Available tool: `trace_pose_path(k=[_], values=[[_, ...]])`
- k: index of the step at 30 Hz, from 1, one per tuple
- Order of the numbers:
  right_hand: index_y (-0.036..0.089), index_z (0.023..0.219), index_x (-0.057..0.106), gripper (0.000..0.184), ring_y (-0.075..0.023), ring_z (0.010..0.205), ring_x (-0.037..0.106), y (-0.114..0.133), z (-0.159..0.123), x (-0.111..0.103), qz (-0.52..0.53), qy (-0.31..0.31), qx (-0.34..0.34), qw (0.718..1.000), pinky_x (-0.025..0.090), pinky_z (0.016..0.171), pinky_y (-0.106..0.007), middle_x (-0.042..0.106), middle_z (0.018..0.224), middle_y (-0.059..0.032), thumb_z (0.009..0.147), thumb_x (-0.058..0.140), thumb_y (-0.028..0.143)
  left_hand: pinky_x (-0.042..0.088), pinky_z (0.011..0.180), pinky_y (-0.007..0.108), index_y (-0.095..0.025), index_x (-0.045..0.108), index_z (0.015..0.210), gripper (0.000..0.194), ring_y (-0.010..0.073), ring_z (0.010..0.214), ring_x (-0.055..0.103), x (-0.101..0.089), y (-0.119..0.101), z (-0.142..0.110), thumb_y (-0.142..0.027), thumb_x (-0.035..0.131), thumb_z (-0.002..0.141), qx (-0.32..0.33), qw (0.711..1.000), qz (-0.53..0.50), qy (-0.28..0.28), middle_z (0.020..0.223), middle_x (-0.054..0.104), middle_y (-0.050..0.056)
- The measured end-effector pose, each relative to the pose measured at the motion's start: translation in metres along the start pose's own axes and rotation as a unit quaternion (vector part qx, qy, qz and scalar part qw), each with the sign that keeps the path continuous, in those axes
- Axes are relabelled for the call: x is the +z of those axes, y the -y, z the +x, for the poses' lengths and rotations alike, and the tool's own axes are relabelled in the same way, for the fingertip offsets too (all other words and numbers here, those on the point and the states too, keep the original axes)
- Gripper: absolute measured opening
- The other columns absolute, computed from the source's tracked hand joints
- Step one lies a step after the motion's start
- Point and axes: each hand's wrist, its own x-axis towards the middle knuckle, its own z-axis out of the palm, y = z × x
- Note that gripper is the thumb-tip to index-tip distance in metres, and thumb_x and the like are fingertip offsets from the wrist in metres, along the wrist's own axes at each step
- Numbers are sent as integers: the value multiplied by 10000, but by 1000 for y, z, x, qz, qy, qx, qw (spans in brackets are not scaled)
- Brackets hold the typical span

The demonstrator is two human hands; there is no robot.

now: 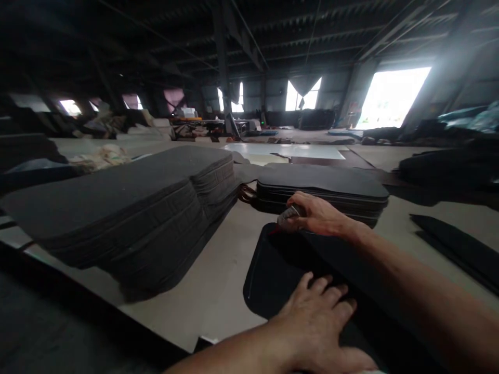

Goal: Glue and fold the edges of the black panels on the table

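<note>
My left hand (317,317) lies flat with spread fingers on a black mat-like piece (259,283) that has rounded corners. At that piece's far left corner, my right hand (312,214) is wrapped round a small greyish tool (288,215). A thin red tip points down from it to the black surface; its exact kind I cannot make out. A faint pale line runs along the piece's left edge. Just beyond my right hand sits a stack of similar dark pieces (323,179).
A tall stack of dark grey sheets (152,202) fills the left of the pale table (187,311). Reddish-brown strips (246,193) lie between the stacks. More dark pieces (460,249) rest at the right. A post (222,62) rises behind.
</note>
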Motion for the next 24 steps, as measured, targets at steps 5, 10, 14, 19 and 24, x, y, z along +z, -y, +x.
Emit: trace_pose_path(k=[5,10,14,19,24], values=[[195,1043,574,237,-196,945,547,-5,-8,-3,-36,-31,16,999,373,775,-288,584,1057,-41,834,669,256,18,1237,611,-204,343,1514,882,326,1519,149,-2,-4,1,-805,347,868,-12,1000,13,3,1606,312,124],[199,1045,586,252,-179,907,559,-13,-23,-17,-5,-11,74,997,368,736,-271,604,1046,-27,821,680,266,40,1244,603,-231,383,1492,853,310,1519,158,-2,-5,2,-806,367,862,-28,999,30,5,1605,324,96],[210,1052,591,257,-183,878,571,-22,-38,-32,-8,13,123,992,359,692,-265,619,1033,-23,817,657,291,60,1248,601,-260,377,1492,800,284,1524,151,1,-3,3,-772,402,878,-28,998,48,3,1606,327,70],[218,1022,606,264,-203,881,579,-42,-65,-58,-63,30,164,984,359,672,-269,618,1037,-34,789,645,335,87,1245,612,-284,373,1493,768,290,1520,170,2,1,5,-748,425,882,-28,997,76,10,1614,311,48],[216,931,611,217,-191,797,583,-70,-115,-89,-110,31,222,968,362,621,-265,615,942,-28,767,647,353,98,1250,595,-305,379,1491,743,286,1518,182,3,2,5,-742,416,892,-28,995,91,7,1614,313,27]])
